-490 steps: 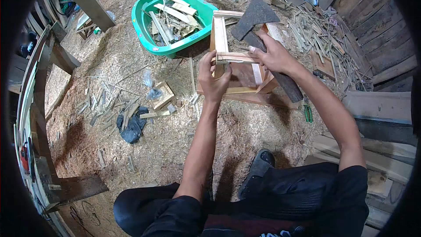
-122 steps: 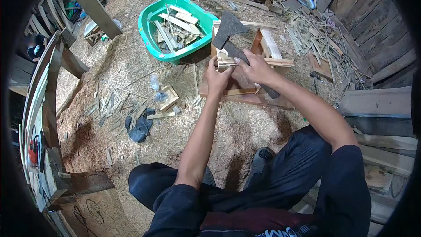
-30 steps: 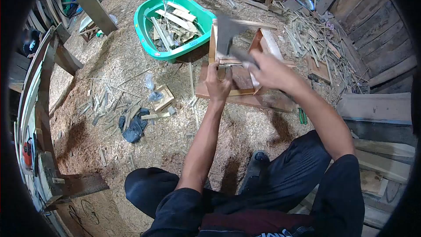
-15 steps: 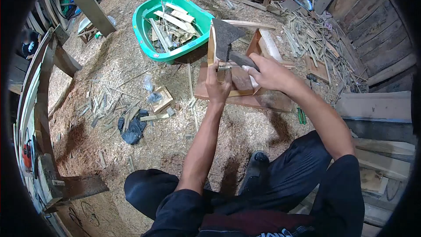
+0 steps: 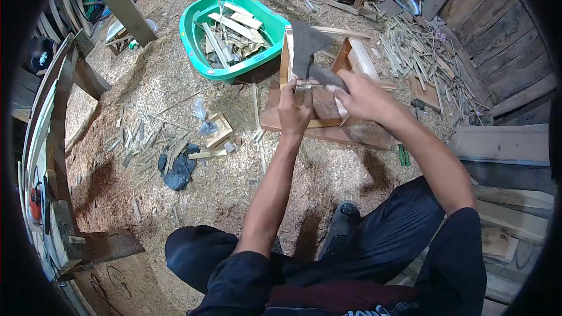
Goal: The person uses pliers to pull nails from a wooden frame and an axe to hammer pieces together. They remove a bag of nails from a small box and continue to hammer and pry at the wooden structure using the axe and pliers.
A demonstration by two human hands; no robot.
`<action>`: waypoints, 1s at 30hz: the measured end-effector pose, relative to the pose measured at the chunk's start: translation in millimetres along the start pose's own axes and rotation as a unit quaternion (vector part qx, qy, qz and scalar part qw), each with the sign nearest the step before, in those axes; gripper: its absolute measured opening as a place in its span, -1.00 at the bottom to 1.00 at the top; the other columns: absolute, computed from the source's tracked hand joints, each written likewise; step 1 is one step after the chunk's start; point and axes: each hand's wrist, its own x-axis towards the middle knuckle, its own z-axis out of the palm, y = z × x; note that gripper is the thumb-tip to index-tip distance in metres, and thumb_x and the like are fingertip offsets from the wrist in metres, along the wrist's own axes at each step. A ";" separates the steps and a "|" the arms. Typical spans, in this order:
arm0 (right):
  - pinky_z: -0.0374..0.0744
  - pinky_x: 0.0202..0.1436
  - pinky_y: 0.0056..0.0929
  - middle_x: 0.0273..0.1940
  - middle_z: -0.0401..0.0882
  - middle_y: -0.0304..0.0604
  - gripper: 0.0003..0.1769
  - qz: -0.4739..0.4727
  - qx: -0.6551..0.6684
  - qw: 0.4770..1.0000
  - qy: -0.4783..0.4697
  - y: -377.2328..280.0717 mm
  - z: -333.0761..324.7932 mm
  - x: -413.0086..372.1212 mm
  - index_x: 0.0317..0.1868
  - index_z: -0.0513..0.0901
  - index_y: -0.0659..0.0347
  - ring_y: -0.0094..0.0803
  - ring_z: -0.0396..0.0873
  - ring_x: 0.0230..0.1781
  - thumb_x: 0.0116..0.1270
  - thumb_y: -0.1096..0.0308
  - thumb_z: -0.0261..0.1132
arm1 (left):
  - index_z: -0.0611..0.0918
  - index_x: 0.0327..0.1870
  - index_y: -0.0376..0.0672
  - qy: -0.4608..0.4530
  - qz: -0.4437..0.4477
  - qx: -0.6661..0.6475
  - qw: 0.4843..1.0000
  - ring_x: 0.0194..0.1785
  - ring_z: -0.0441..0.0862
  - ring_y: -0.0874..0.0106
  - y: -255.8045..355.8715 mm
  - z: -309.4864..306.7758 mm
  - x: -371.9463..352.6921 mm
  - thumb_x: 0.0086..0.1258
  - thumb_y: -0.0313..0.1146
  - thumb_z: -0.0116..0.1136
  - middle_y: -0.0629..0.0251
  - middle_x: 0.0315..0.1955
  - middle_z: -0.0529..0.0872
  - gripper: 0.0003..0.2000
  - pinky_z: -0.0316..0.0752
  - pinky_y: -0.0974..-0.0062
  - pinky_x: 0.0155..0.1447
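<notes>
My right hand (image 5: 364,98) is wrapped round the handle of a hatchet (image 5: 316,47), whose dark, broad blade is slightly smeared by motion. The blade hangs over the near left corner of a wooden frame (image 5: 285,65), which has upright boards and a reddish-brown panel. At that corner my left hand (image 5: 294,110) grips the frame's edge with its fingers closed. Whether a nail or other small thing sits between those fingertips is too small to tell.
A green tub (image 5: 196,63) full of wood offcuts stands beyond the frame. Shavings and sticks cover the floor. A black plastic bag (image 5: 177,169) lies left, green-handled pliers (image 5: 404,155) lie right, and stacked planks (image 5: 512,216) line the right side.
The hatchet head has shifted slightly right and down over the frame's corner. My left hand stays in its place, and the whole view has shifted a little.
</notes>
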 end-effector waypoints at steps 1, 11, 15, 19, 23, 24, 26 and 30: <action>0.53 -0.19 -0.02 -0.33 0.63 0.18 -0.61 0.008 0.020 1.000 0.011 -1.3 -2.1 0.9 -0.07 0.51 0.33 0.05 0.66 -0.30 0.50 0.08 0.17 | 0.52 0.07 -0.33 -0.004 0.009 0.008 1.000 0.02 0.69 0.05 1.1 -1.2 0.8 0.18 -0.47 0.40 -0.07 -0.03 0.67 -0.56 0.60 0.27 0.06; 0.55 -0.19 -0.02 -0.32 0.64 0.24 -0.61 0.001 -0.021 1.000 0.013 13.3 7.8 -0.1 -0.08 0.50 0.32 0.12 0.67 -0.28 0.51 0.07 0.15 | 0.55 0.07 -0.34 0.015 -0.002 -0.020 1.000 -0.05 0.72 0.16 -0.1 2.8 -1.8 0.19 -0.48 0.39 -0.02 -0.11 0.71 -0.59 0.61 0.31 0.02; 0.54 -0.13 0.00 -0.27 0.65 0.27 -0.61 0.026 0.036 0.999 0.032 1.1 -3.4 -2.2 -0.03 0.52 0.34 0.14 0.67 -0.22 0.50 0.11 0.16 | 0.51 0.11 -0.34 -0.018 -0.008 0.012 1.000 0.03 0.68 0.00 6.2 -2.7 -1.3 0.17 -0.50 0.39 -0.06 -0.05 0.67 -0.53 0.58 0.24 0.10; 0.52 -0.06 0.03 -0.19 0.66 0.28 -0.61 0.020 0.079 0.994 0.074 -1.9 -17.6 5.1 0.01 0.54 0.37 0.17 0.65 -0.10 0.49 0.15 0.16 | 0.50 0.12 -0.33 -0.012 -0.017 0.024 0.999 -0.01 0.69 0.06 4.1 1.8 1.1 0.17 -0.47 0.41 -0.03 -0.08 0.69 -0.51 0.59 0.25 0.08; 0.51 -0.10 -0.09 -0.28 0.62 0.16 -0.61 -0.008 0.112 0.989 0.100 21.3 11.1 14.5 -0.09 0.53 0.34 0.03 0.62 -0.21 0.53 0.10 0.13 | 0.48 0.15 -0.30 -0.014 -0.047 0.017 0.999 -0.06 0.70 0.23 9.2 1.2 1.8 0.19 -0.45 0.41 0.07 -0.14 0.71 -0.50 0.60 0.31 0.03; 0.50 -0.11 -0.13 -0.32 0.60 0.12 -0.60 -0.007 0.119 0.988 0.102 28.7 19.9 17.0 -0.13 0.52 0.33 -0.04 0.60 -0.25 0.54 0.08 0.12 | 0.48 0.16 -0.29 -0.021 -0.067 0.012 0.997 -0.06 0.70 0.26 11.8 0.5 3.0 0.19 -0.45 0.41 0.09 -0.13 0.71 -0.49 0.60 0.32 0.02; 0.50 -0.11 -0.13 -0.31 0.60 0.08 -0.59 0.005 0.119 0.987 0.104 45.8 36.9 25.5 -0.12 0.50 0.33 -0.07 0.60 -0.25 0.55 0.06 0.10 | 0.47 0.18 -0.27 -0.028 -0.063 -0.004 0.998 -0.06 0.70 0.31 12.1 0.0 6.8 0.19 -0.45 0.42 0.12 -0.13 0.72 -0.47 0.61 0.34 0.01; 0.54 -0.09 -0.05 -0.33 0.63 0.19 -0.55 0.053 0.164 0.984 0.056 52.5 38.9 31.4 -0.02 0.51 0.38 0.00 0.65 -0.24 0.53 0.06 0.12 | 0.45 0.23 -0.24 -0.032 -0.041 0.006 0.999 -0.05 0.71 0.34 6.6 -1.4 6.6 0.20 -0.47 0.42 0.12 -0.10 0.72 -0.44 0.62 0.38 0.01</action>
